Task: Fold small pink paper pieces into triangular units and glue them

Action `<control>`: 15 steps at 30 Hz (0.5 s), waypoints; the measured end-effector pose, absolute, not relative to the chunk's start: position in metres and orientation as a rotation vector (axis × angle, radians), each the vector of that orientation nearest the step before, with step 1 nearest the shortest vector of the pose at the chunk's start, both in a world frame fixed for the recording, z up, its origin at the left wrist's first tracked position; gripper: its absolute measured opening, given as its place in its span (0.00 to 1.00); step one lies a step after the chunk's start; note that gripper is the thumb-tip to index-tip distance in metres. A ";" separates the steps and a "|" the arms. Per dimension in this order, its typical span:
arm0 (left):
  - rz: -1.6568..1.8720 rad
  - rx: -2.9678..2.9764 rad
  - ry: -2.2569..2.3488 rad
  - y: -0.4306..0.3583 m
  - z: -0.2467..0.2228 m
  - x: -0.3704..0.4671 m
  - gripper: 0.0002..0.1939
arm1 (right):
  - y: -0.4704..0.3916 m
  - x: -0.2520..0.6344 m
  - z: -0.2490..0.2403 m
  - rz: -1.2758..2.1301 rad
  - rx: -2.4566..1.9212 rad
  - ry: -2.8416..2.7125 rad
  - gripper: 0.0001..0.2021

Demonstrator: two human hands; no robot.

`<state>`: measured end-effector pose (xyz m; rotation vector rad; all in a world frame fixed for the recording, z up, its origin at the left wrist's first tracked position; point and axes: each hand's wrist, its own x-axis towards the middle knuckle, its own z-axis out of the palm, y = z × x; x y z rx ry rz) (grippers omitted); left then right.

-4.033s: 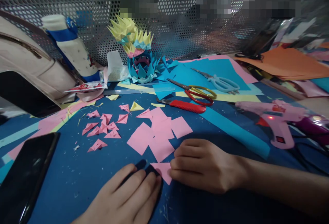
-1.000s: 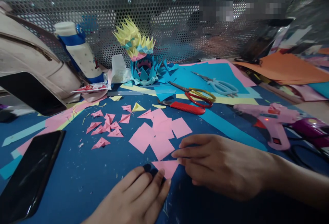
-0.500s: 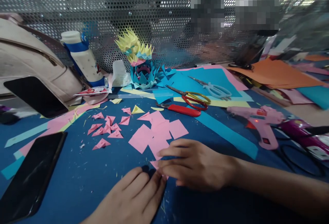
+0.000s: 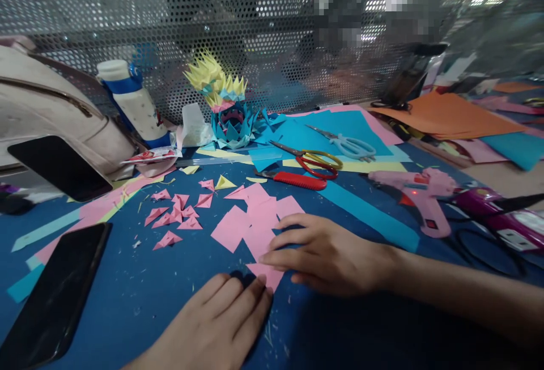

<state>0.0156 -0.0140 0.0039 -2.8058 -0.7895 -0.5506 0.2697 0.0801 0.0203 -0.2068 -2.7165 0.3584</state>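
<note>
A pink paper triangle [image 4: 268,277], folded from a sheet, lies flat on the blue table between my hands. My left hand [image 4: 221,313] has its fingers close together, with the tips gripping the triangle's lower left edge. Stretched out over the triangle's right end, my right hand [image 4: 327,256] has its fingers slightly apart, one fingertip at the paper's upper edge. Just beyond, several flat pink paper squares [image 4: 232,228] overlap. Small folded pink triangles [image 4: 176,214] sit in a loose group to the left, beside a yellow one [image 4: 224,182].
Behind the squares lie a red-handled cutter [image 4: 300,180], red-and-yellow scissors [image 4: 317,165] and light-blue scissors [image 4: 352,146]. A pink glue gun [image 4: 425,194] with a lit red light is at right. Left are two phones [image 4: 55,290] and a bottle [image 4: 131,103]. A spiky paper model [image 4: 232,120] stands behind.
My right hand's fingers have drawn back to the right, baring more of the pink triangle. My left hand stays at its edge. The view has shifted slightly.
</note>
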 end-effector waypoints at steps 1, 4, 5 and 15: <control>-0.559 -2.822 -0.780 -0.013 0.004 0.015 0.26 | 0.081 0.272 0.020 0.333 -0.190 -2.686 0.15; -0.607 -2.881 -0.829 -0.011 0.003 0.015 0.23 | 0.082 0.274 0.014 0.290 -0.165 -2.617 0.14; -0.624 -2.890 -0.868 -0.011 0.004 0.015 0.21 | 0.082 0.273 0.011 0.296 -0.199 -2.623 0.15; -0.636 -2.968 -1.020 -0.005 -0.003 0.010 0.24 | 0.079 0.262 0.004 0.432 -0.467 -2.699 0.11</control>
